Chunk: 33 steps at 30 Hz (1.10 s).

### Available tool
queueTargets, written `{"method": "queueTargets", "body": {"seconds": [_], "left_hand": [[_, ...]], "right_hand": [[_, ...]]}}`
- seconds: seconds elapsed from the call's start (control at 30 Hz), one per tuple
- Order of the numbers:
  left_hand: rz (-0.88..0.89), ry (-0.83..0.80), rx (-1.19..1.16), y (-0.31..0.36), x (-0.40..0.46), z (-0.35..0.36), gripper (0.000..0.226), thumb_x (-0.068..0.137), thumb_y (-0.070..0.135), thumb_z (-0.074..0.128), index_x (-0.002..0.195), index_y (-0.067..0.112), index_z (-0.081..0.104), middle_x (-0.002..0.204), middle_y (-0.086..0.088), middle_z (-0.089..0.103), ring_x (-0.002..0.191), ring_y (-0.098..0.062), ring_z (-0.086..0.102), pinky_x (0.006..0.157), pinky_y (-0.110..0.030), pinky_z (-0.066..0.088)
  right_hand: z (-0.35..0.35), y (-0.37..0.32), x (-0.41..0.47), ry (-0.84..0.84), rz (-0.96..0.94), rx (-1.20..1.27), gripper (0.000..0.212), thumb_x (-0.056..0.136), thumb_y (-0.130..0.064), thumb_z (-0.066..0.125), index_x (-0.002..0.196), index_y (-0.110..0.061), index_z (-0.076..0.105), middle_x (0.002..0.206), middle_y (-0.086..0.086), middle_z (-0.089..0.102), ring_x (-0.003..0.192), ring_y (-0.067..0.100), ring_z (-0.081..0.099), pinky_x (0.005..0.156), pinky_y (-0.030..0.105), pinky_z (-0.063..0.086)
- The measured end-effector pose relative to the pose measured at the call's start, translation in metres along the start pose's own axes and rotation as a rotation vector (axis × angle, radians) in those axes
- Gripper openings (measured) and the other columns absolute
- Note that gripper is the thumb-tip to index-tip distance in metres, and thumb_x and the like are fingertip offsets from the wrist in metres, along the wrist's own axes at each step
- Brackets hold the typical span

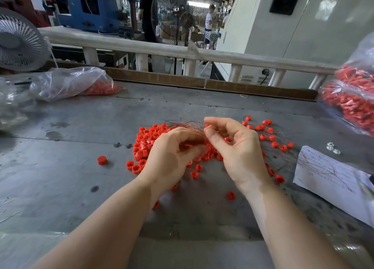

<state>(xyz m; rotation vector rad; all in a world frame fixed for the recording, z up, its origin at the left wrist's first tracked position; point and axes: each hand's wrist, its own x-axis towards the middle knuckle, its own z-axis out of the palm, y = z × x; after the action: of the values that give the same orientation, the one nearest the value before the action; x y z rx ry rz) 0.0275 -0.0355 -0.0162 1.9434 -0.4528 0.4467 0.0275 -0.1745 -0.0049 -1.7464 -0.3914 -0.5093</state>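
Left hand [174,153] grips wire bundle [186,124] over red caps [145,141]; right hand [240,147] pinches bundle just beside left fingers

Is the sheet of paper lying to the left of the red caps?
No, the paper lies to the right of the caps, beyond the right hand.

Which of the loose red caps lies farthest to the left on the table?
The single red cap left of the left hand, which grips thin wires; it sits alone, apart from the pile of caps.
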Motion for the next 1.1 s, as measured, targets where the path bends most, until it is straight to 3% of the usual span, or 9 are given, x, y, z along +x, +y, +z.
{"method": "queueTargets", "body": {"seconds": [0.17, 0.27, 0.37, 0.47, 0.57, 0.7, 0.87, 1.1], "left_hand": [[-0.221, 0.032, -0.330, 0.000, -0.001, -0.003, 0.014, 0.082, 0.006, 0.067, 0.095, 0.011, 0.072, 0.089, 0.005, 0.074, 0.085, -0.001, 0.067, 0.077, -0.010, 0.047], [-0.299, 0.023, -0.464, 0.001, -0.001, -0.006, 0.014, 0.083, 0.007, 0.066, 0.095, 0.011, 0.073, 0.087, 0.000, 0.075, 0.085, -0.007, 0.069, 0.075, -0.014, 0.050], [-0.312, 0.016, -0.511, 0.003, 0.000, -0.007, 0.012, 0.082, 0.007, 0.066, 0.090, 0.012, 0.073, 0.085, -0.001, 0.075, 0.082, -0.008, 0.069, 0.074, -0.014, 0.050], [-0.319, 0.024, -0.510, 0.005, -0.001, -0.007, 0.011, 0.082, 0.009, 0.067, 0.089, 0.014, 0.073, 0.083, 0.002, 0.075, 0.080, -0.005, 0.068, 0.073, -0.014, 0.049], [-0.343, 0.081, -0.549, 0.004, 0.001, -0.011, 0.010, 0.078, 0.015, 0.069, 0.086, 0.018, 0.074, 0.079, 0.004, 0.074, 0.077, -0.005, 0.066, 0.078, -0.021, 0.048], [-0.357, 0.220, -0.844, 0.005, 0.005, -0.020, 0.014, 0.064, 0.021, 0.069, 0.075, 0.015, 0.076, 0.077, -0.002, 0.073, 0.073, -0.007, 0.067, 0.068, -0.016, 0.052], [-0.321, 0.351, -1.155, 0.005, 0.012, -0.033, 0.013, 0.069, 0.009, 0.064, 0.075, 0.008, 0.075, 0.081, -0.005, 0.073, 0.079, -0.008, 0.069, 0.070, -0.014, 0.053], [-0.244, 0.370, -1.519, -0.001, 0.014, -0.049, 0.017, 0.080, 0.010, 0.056, 0.074, 0.004, 0.072, 0.080, -0.003, 0.072, 0.083, -0.008, 0.069, 0.074, -0.016, 0.054]], "right_hand": [[0.001, 0.004, -0.001, -0.125, 0.082, -0.088, 0.035, 0.082, 0.001, 0.066, 0.094, -0.031, 0.067, 0.087, -0.011, 0.070, 0.075, -0.003, 0.060, 0.074, 0.010, 0.045], [0.004, 0.009, -0.002, -0.179, 0.128, -0.115, 0.036, 0.082, 0.003, 0.066, 0.107, -0.023, 0.067, 0.097, -0.006, 0.070, 0.086, -0.001, 0.064, 0.080, 0.012, 0.047], [0.007, 0.009, -0.003, -0.203, 0.140, -0.113, 0.026, 0.082, -0.002, 0.068, 0.103, -0.017, 0.068, 0.092, -0.003, 0.071, 0.086, 0.005, 0.066, 0.082, 0.017, 0.050], [0.008, 0.012, -0.004, -0.212, 0.122, -0.220, 0.015, 0.082, -0.005, 0.069, 0.083, -0.020, 0.069, 0.074, -0.013, 0.067, 0.069, -0.007, 0.059, 0.071, 0.009, 0.044], [0.007, 0.016, -0.003, -0.194, 0.130, -0.369, 0.010, 0.081, -0.006, 0.070, 0.081, -0.016, 0.072, 0.074, -0.012, 0.065, 0.071, -0.007, 0.057, 0.071, 0.003, 0.039], [0.007, 0.017, -0.005, -0.212, 0.102, -0.471, 0.009, 0.082, -0.007, 0.069, 0.086, -0.014, 0.074, 0.079, -0.010, 0.064, 0.073, -0.009, 0.053, 0.071, -0.002, 0.034], [0.006, 0.018, -0.006, -0.217, 0.089, -0.548, 0.014, 0.083, -0.007, 0.067, 0.093, -0.015, 0.074, 0.090, -0.006, 0.068, 0.081, 0.002, 0.057, 0.073, -0.003, 0.034], [0.004, 0.017, -0.006, -0.265, 0.118, -0.533, 0.022, 0.083, -0.001, 0.065, 0.097, -0.016, 0.073, 0.094, -0.012, 0.063, 0.089, 0.001, 0.054, 0.078, -0.005, 0.031]]}}
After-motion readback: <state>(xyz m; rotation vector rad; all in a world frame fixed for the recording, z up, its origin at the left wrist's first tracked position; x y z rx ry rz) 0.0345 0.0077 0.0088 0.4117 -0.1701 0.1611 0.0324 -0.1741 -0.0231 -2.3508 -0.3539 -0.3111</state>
